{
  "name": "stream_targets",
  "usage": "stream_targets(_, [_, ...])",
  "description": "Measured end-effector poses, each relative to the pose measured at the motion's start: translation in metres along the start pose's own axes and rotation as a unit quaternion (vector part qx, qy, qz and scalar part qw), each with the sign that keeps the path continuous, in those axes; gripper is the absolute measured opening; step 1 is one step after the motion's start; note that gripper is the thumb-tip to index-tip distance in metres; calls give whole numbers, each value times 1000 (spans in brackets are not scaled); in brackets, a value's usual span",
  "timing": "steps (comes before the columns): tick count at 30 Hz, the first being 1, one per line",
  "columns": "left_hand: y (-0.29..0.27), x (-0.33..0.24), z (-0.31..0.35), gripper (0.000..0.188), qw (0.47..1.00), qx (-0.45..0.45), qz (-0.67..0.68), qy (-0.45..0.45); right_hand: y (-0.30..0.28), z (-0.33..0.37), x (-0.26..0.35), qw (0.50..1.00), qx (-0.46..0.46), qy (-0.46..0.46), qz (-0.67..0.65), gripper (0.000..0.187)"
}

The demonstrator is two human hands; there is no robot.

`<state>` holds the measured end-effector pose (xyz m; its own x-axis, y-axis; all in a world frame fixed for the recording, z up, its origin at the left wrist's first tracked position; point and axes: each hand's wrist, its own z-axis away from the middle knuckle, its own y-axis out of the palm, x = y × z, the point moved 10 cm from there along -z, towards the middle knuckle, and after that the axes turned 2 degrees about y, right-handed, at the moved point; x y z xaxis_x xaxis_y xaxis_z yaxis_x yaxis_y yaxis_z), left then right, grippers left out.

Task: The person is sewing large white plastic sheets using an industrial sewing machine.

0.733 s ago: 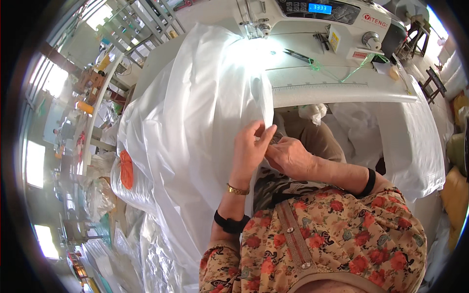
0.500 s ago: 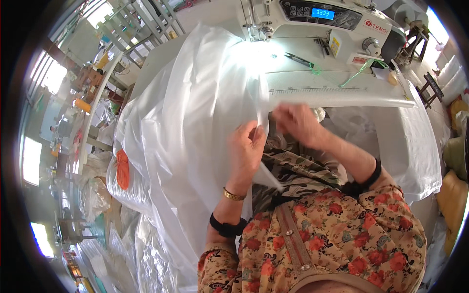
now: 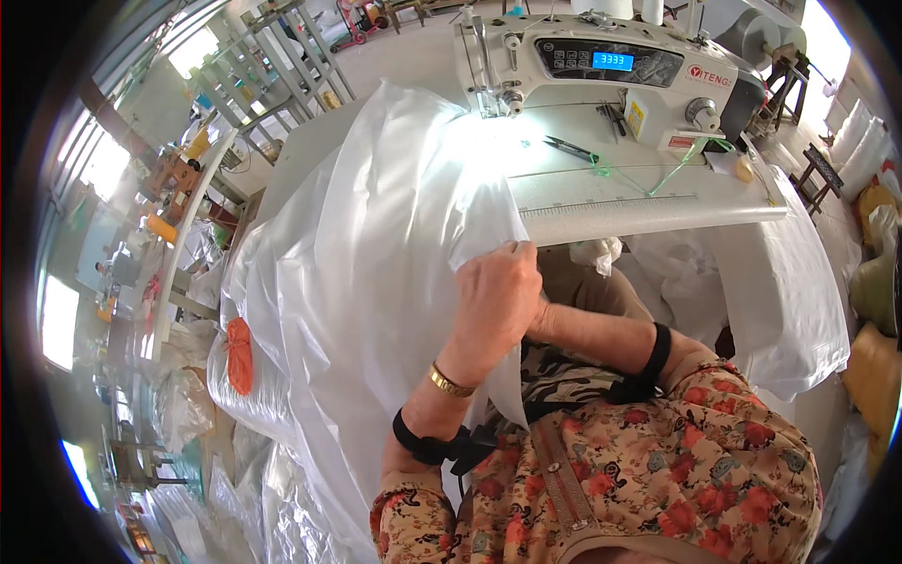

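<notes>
A large white, slightly sheer sheet (image 3: 376,216) runs in folds from under the sewing machine's (image 3: 583,66) lit needle area down over the table's front edge to my lap. My left hand (image 3: 493,291), with a gold band at the wrist, is closed on the sheet's right edge, just in front of the table. Against it, on the right, lies my right hand (image 3: 539,320). Its fingers are hidden behind the left hand, so their grip does not show.
Black thread snips (image 3: 571,148) and green thread (image 3: 648,191) lie on the machine table (image 3: 601,179), right of the needle. An orange cloth bundle (image 3: 239,357) rests left of the sheet. More white material (image 3: 785,291) hangs over the table's right side.
My right hand has come left and down to meet my left hand. The left hand has turned into a fist on the sheet's edge. The view has tilted up slightly.
</notes>
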<state>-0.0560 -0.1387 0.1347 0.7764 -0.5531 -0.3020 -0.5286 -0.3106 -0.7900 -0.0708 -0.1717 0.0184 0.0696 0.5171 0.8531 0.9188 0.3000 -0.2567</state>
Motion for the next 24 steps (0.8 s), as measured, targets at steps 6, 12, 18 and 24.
stream_targets(6, [24, 15, 31, 8, 999, 27, 15, -30, -1, 16, 8, 996, 80, 25, 35, 9])
stream_targets(12, [26, 11, 36, 10, 998, 7, 51, -27, -105, -56, -18, 946, 72, 167, 268, 28])
stream_targets(18, [17, 2, 29, 10, 999, 1, 54, -4, -101, -138, -30, 872, 48, 99, 477, 23])
stream_targets(24, [27, 0, 25, 10, 998, 3, 67, -3, -94, -165, -50, 853, 84, 146, 493, 19])
